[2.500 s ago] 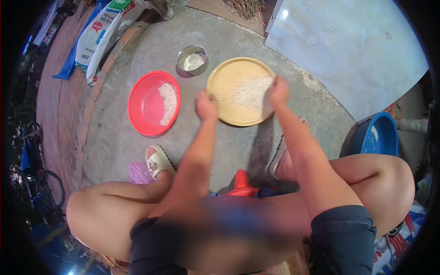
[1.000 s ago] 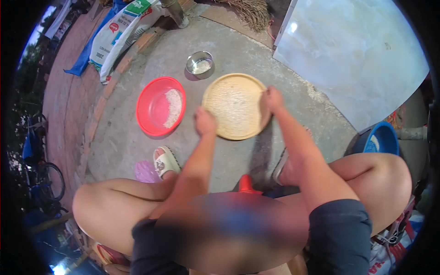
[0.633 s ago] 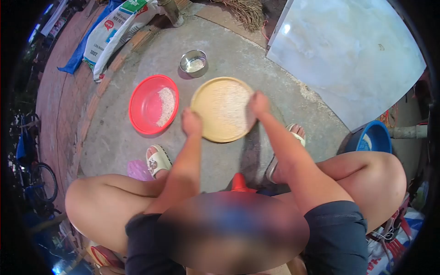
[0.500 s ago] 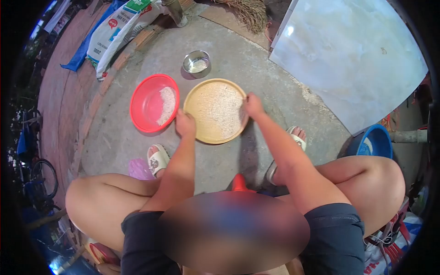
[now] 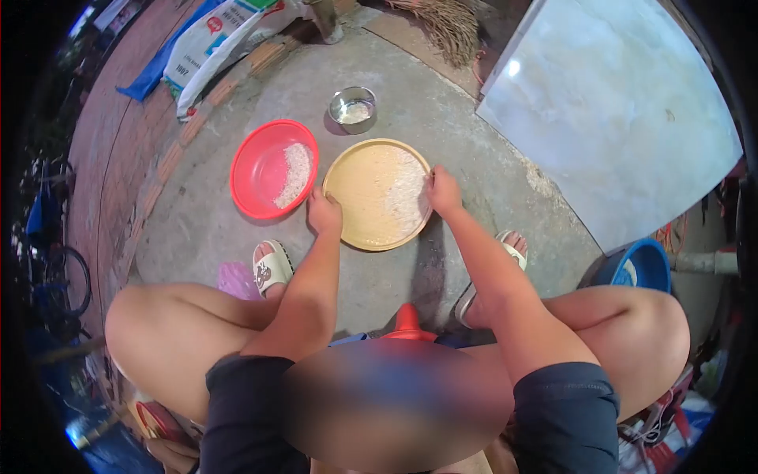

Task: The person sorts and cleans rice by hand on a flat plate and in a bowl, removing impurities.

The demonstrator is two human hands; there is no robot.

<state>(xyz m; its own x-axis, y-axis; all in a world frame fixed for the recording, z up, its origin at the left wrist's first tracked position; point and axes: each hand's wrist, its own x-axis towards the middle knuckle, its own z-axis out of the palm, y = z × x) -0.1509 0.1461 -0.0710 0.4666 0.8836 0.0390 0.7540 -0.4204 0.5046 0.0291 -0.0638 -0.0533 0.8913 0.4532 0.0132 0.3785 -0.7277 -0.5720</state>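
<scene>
A round yellow tray is held over the concrete floor. My left hand grips its lower left rim, fingers closed on it. On the opposite side my right hand is closed on the right rim. Pale grains lie spread over the right part of the tray. Just left of the tray is a red basin with white grains along its right side. A small metal bowl holding some pale grains stands beyond the tray.
A large marbled panel takes up the upper right, with a blue basin below it. Printed sacks and a straw broom are at the top. A pink bag lies by my left sandal.
The grains in the tray have gathered toward its right side, baring more of the left and middle. The view has shifted slightly. Both hands keep their hold on the rim.
</scene>
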